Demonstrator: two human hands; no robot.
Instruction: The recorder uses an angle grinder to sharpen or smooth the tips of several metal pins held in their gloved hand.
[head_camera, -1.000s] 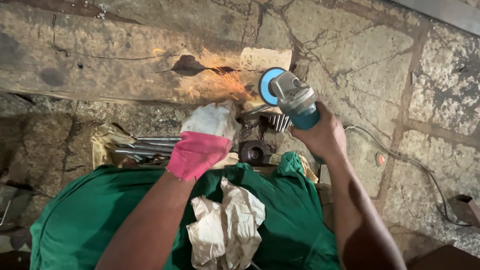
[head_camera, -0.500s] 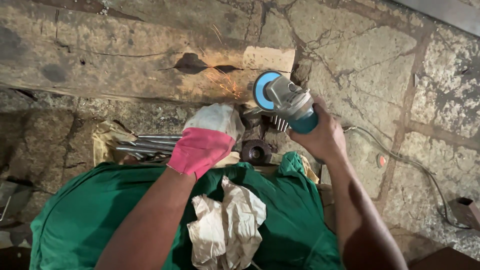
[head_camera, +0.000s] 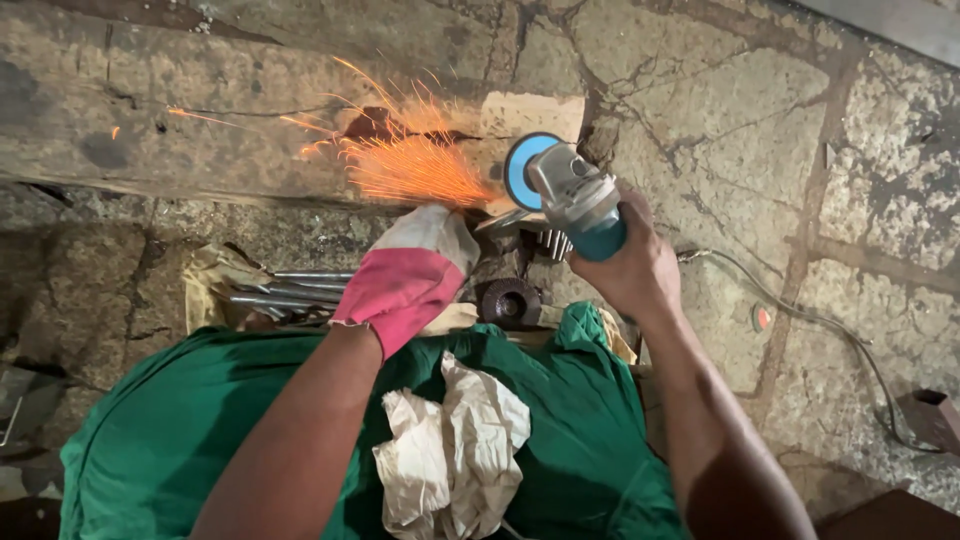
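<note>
My right hand (head_camera: 632, 270) grips a teal and grey angle grinder (head_camera: 570, 195) with a blue disc, held upright over a wooden beam (head_camera: 200, 110). Orange sparks (head_camera: 400, 160) spray to the left from under the disc. My left hand (head_camera: 415, 262), in a white and pink work glove, is closed on a small metal piece right at the disc; the piece itself is mostly hidden by the glove.
Several metal rods (head_camera: 290, 290) lie on a cloth at the left. A dark round grinding disc (head_camera: 510, 300) rests near my lap. A crumpled rag (head_camera: 455, 450) lies on my green clothing. A power cable (head_camera: 800, 310) runs across the stone floor at the right.
A strong spray of orange sparks now shoots left from the disc. Both hands stay in nearly the same place.
</note>
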